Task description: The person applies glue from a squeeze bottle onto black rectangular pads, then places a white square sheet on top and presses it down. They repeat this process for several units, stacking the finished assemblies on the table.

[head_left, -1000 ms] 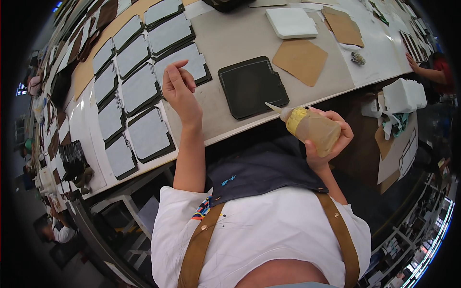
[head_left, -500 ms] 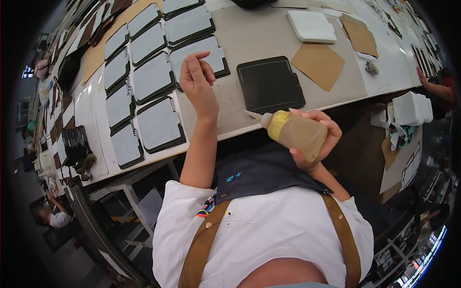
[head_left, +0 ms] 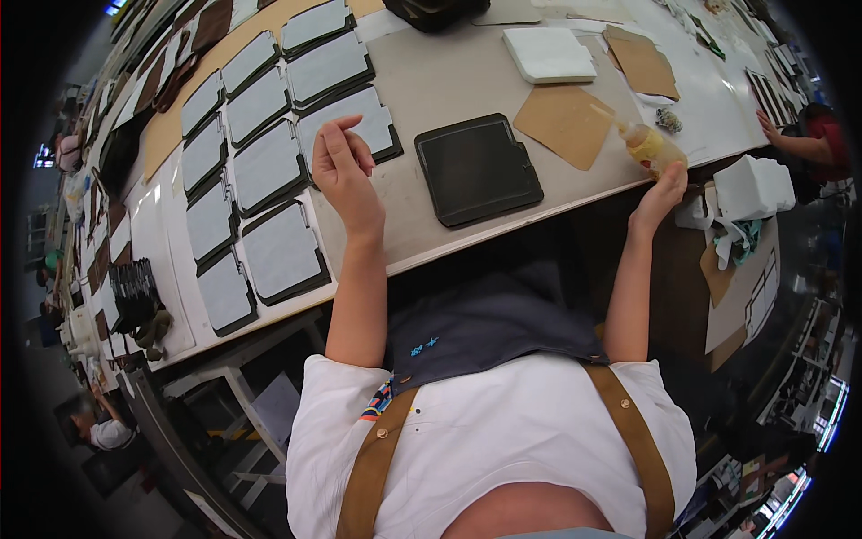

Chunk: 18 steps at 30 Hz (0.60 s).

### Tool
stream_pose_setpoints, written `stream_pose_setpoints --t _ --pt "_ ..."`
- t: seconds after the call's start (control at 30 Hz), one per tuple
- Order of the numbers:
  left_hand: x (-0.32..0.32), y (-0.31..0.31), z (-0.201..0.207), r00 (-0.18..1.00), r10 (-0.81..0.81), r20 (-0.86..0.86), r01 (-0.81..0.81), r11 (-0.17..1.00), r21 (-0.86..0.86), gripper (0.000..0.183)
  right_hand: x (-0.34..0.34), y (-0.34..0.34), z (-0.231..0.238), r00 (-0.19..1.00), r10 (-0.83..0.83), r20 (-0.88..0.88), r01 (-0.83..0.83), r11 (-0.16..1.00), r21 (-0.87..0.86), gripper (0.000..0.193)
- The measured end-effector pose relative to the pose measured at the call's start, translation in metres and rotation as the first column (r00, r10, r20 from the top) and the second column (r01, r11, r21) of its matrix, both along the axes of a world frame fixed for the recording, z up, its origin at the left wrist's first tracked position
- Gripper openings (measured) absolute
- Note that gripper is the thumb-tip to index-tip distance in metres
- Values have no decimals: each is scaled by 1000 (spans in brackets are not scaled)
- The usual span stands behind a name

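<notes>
Over the right part of the table, my right hand is closed round a glue bottle, a squeeze bottle with yellowish contents and a pointed nozzle tilted toward the upper left. My left hand hovers beside the stacked panels, its fingers curled in; nothing shows in them. Between the hands lies a black panel with a notched right edge. Just left of my left hand are rows of black panels with pale grey tops.
A tan sheet lies right of the black panel, below a white foam block. Farther right are another brown sheet and a small crumpled clump. A co-worker's arm rests at the right table edge.
My right hand has carried the glue bottle away from my body, up and to the right over the table. My left hand stays near the stacks, its fingers still curled. The view has shifted slightly.
</notes>
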State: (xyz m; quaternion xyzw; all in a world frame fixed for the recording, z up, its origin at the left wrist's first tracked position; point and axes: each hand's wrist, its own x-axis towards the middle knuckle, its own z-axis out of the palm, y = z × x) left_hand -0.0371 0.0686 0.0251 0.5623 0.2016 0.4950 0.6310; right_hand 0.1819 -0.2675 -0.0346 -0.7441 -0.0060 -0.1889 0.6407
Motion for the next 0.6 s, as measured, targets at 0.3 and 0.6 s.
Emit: stream_pose_setpoints --t 0.3,0.6 --pt "0 -2 -2 998 20 -64 -17 999 38 36 -1 59 70 864 304 400 -59 852 -521 36" --pt "6 -5 -6 995 13 -99 -6 997 77 35 62 156 48 647 762 -1 -222 187 -957 12"
